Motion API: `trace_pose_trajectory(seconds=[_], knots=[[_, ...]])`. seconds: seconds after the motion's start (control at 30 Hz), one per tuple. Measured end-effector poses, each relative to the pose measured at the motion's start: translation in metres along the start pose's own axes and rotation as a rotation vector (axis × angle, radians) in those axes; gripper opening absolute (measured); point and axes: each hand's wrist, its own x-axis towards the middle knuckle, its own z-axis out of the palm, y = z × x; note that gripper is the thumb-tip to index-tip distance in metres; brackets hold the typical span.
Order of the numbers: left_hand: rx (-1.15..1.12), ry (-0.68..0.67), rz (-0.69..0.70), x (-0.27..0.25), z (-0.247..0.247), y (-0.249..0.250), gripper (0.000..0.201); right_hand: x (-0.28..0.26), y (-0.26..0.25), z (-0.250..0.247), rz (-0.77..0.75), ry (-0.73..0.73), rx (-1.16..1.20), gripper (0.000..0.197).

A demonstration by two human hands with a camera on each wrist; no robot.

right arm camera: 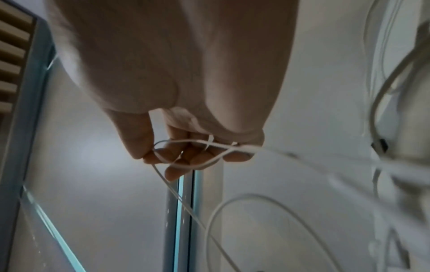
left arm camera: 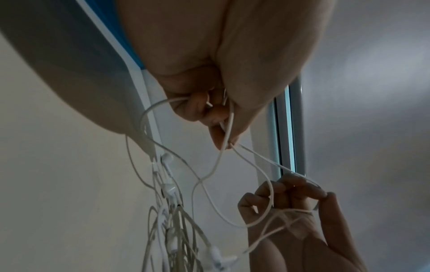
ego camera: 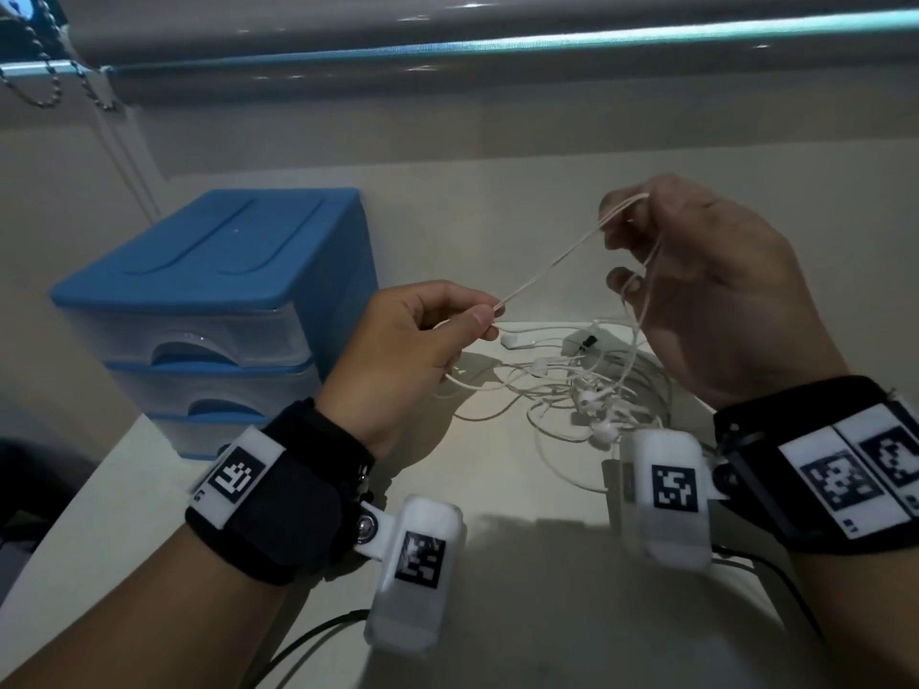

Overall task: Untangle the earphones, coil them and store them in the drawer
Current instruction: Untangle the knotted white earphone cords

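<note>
A tangle of white earphones [ego camera: 582, 385] lies on the white table [ego camera: 497, 514] between my hands, its buds and cords knotted together [left arm camera: 172, 211]. My left hand [ego camera: 422, 340] pinches one cord end between thumb and fingers. That cord runs taut up to my right hand [ego camera: 696, 281], raised above the pile, where several turns of cord wrap around the curled fingers [right arm camera: 197, 152]. A blue drawer unit [ego camera: 214, 300] with clear drawers stands at the left, its drawers closed.
Behind the table rise a wall and a window frame with a rolled blind [ego camera: 447, 47] and a bead chain [ego camera: 40, 67]. Dark cables [ego camera: 308, 639] trail from the wrist cameras across the table's front edge.
</note>
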Motion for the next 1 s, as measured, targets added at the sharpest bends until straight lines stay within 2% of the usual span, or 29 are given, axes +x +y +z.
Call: trace_pose_trajectory(seconds=[0.23,0.43,0.53,0.63,0.73,0.83,0.9,1.0], knots=[[-0.013,0.004,-0.034,0.002,0.001,-0.003,0.012,-0.002,-0.004,0.001,-0.011,-0.050,0.166,0.014],[0.003,0.024,-0.105,0.003,0.000,-0.006,0.015,0.003,-0.012,-0.010,-0.088,0.003,0.391,0.022],[-0.023,0.028,-0.128,0.004,0.000,-0.005,0.018,0.005,-0.013,-0.016,-0.091,0.117,0.296,0.024],[-0.183,-0.017,-0.192,0.004,0.000,-0.001,0.038,0.006,-0.007,-0.016,-0.081,0.177,0.132,0.024],[-0.310,-0.076,-0.235,0.001,0.000,0.003,0.047,0.004,-0.004,-0.012,-0.085,0.123,0.166,0.024],[-0.342,-0.099,-0.224,-0.001,-0.001,0.006,0.051,0.002,-0.006,-0.012,-0.085,0.105,0.188,0.026],[-0.340,-0.102,-0.212,0.000,-0.001,0.006,0.045,0.002,-0.006,-0.011,-0.050,0.087,0.172,0.028],[-0.243,-0.080,-0.128,0.002,0.002,0.003,0.032,0.000,-0.002,-0.008,0.035,-0.056,0.193,0.027]])
